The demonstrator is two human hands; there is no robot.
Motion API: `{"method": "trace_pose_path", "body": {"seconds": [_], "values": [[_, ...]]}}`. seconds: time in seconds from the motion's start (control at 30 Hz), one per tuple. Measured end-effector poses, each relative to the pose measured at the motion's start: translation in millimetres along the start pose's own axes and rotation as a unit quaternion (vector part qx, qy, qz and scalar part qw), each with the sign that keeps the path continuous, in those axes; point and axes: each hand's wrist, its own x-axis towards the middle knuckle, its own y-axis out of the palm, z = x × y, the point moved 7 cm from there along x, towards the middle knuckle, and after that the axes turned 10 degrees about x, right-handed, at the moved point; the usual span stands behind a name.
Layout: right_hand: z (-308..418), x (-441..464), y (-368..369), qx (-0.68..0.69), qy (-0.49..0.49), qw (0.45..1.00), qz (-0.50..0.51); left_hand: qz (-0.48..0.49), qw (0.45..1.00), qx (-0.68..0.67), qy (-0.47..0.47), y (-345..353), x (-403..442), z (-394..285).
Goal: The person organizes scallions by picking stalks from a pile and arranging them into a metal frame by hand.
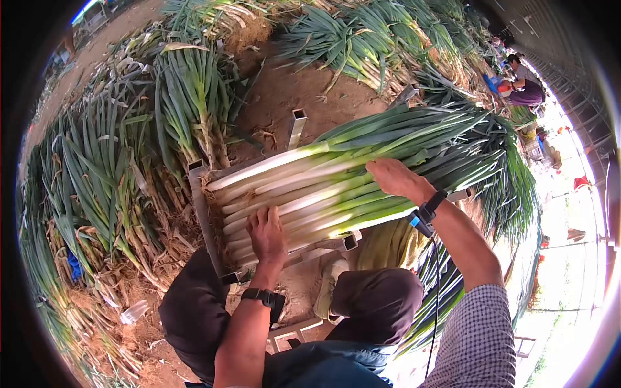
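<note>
So the row of long green onions [323, 187] was lying across a metal frame [204, 216] right in front of the person, white root ends to the left and the leafy green tops [482, 145] spilling out past the right side. The left hand [266, 236] was down on the white stalks near the root end, fingers bent and pretty close together; couldn't tell if they were clamped on anything. The right hand [396, 178] sat further along, where the stalks went from white to green, fingers curled with the tips mostly tucked out of sight, so no idea whether they had a grip.

Both wrists had black straps, and a dark cable [436, 297] hung near the right one. Loads more onion bundles [107, 161] stood along the left, with other piles [362, 45] beyond the bare soil [291, 90]. Way off on the right was another person [527, 84], well apart from the frame.
</note>
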Motion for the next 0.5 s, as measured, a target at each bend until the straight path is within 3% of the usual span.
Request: {"method": "trace_pose_path", "body": {"seconds": [0.13, 0.37, 0.47, 0.5], "values": [[-8.9, 1.7, 7.2, 0.033, 0.129, 0.989, 0.065, -0.012, 1.000, -0.009, 0.004, -0.8, -0.4, -1.6], [-7.2, 0.7, -3.2, 0.133, 0.206, 0.968, -0.062, 0.006, 1.000, 0.003, 0.013, 1.2, -0.3, -0.4], [13.9, 3.9, 2.9, -0.001, 0.282, 0.959, -0.014, 0.001, 1.000, 0.004, 0.009, 0.0, -0.4, -2.2], [26.3, 4.4, 0.7, -0.020, 0.194, 0.980, -0.045, 0.019, 1.000, 0.002, -0.003, 3.0, 0.1, -1.3]]}}
